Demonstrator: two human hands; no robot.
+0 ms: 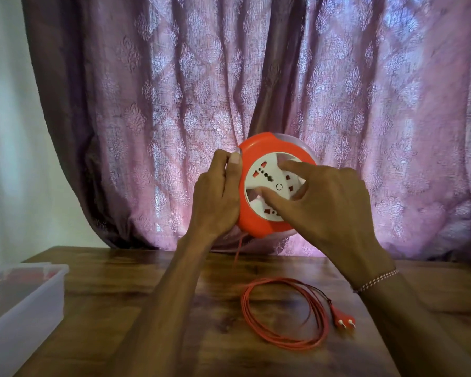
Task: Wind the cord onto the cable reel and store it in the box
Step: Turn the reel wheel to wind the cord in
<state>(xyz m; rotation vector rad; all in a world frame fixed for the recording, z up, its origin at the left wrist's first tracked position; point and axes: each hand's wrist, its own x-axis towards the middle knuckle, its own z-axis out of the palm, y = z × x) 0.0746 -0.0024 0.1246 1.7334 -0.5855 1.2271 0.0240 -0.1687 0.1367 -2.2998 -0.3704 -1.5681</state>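
I hold an orange cable reel (259, 227) with a white socket face (267, 180) upright above the wooden table (136, 289). My left hand (215, 200) grips its left rim. The fingers of my right hand (326, 205) are hooked into the recesses of the white centre. A thin red cord (283, 341) hangs from the reel's underside and lies in loose loops on the table below. It ends in a red two-pin plug (343, 319). A translucent plastic box (25, 303) sits at the table's left edge, its contents unclear.
A pink patterned curtain (201, 91) hangs close behind the reel, reaching the table's far edge. A white wall (8, 131) shows at the left.
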